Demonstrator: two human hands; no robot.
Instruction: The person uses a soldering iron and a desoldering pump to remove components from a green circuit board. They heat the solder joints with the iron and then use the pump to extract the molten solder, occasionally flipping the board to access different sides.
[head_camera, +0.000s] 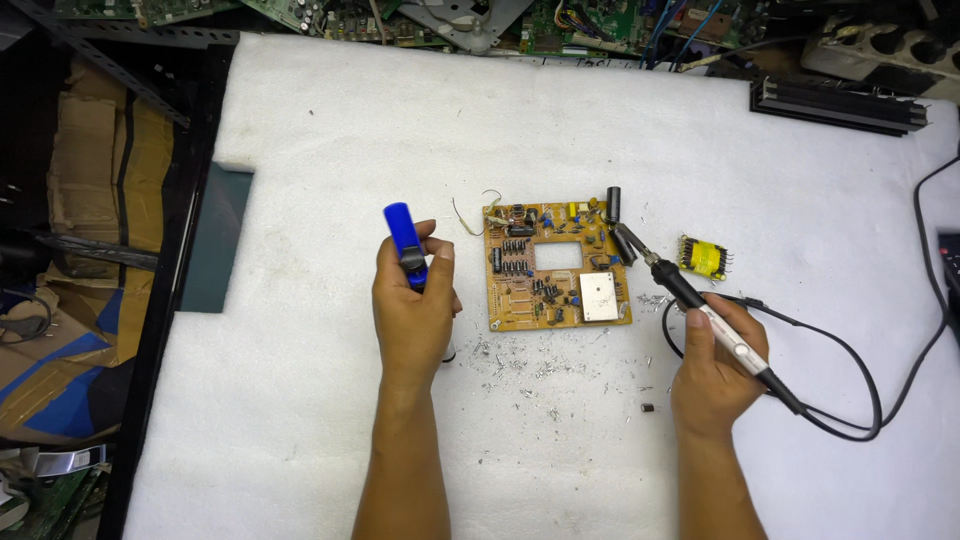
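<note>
My left hand (413, 318) grips a blue desoldering pump (405, 243), held upright just left of an orange circuit board (556, 266) lying flat on the white mat (330, 150). My right hand (713, 372) holds a soldering iron (700, 310) like a pen. Its tip points up-left and reaches the board's upper right corner, beside a black capacitor (613, 204). The board has a rectangular hole in its middle and a metal shield near its lower right.
A yellow transformer (703, 257) lies right of the board. Solder scraps and cut leads (530, 370) litter the mat below it. The iron's black cable (870, 390) loops right. Circuit boards (580, 25) pile at the back, with a black heatsink (838, 105) at the upper right.
</note>
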